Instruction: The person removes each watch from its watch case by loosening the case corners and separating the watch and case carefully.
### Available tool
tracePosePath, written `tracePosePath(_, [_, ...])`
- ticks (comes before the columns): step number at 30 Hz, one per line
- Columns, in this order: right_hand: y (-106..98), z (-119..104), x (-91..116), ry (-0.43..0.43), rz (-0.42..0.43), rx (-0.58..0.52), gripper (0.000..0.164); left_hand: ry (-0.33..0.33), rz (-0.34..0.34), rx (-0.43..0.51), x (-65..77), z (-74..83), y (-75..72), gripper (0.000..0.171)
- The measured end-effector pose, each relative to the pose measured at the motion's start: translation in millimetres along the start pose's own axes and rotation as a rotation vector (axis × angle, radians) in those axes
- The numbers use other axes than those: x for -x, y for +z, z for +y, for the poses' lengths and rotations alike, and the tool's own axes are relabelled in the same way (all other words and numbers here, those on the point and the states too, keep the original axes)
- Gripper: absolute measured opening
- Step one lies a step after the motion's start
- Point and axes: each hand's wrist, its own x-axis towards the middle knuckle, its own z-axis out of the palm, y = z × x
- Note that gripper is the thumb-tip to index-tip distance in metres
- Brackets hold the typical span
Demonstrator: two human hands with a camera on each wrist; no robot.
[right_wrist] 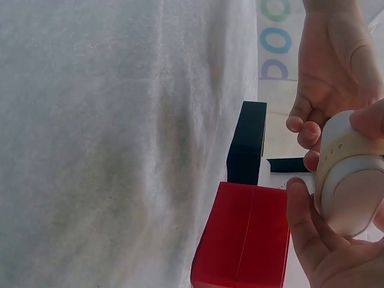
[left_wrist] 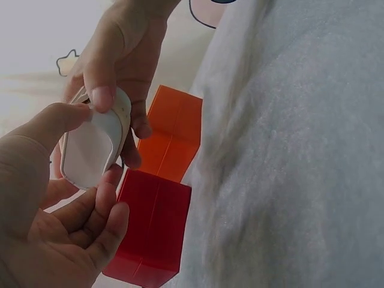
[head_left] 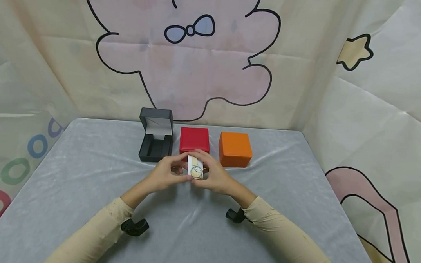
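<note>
A wristwatch (head_left: 196, 171) with a round pale dial and cream strap is wrapped around a white watch cushion (left_wrist: 87, 156). Both hands hold it above the table, dial towards the head camera. My left hand (head_left: 164, 174) pinches one side of the cushion between thumb and fingers. From the other side, my right hand (head_left: 219, 178) grips it, fingertips near those of the left. In the right wrist view the cream strap (right_wrist: 339, 153) with its holes shows around the cushion. Just behind the hands stands a closed red box (head_left: 194, 139).
Left of the red box is a black watch box (head_left: 155, 148) with its lid raised and a grey-white lining. A closed orange box (head_left: 235, 149) stands to the right. Grey cloth covers the table (head_left: 191, 240), and printed curtains (head_left: 304, 73) hang behind and at both sides.
</note>
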Motion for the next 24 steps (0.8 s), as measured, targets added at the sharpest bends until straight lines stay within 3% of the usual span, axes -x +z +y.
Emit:
tracePosePath(15, [-6.0,-0.1,-1.7,0.003,-0.093,-0.110,0.080,-0.037,-0.067,0.061,3.6,-2.4,-7.7,0.077])
tracePosePath(24, [-5.1,-1.0,2.5,-0.006,-0.064,-0.064,0.073,-0.038,-0.099,0.135,3.9,-5.1,-5.1,0.071])
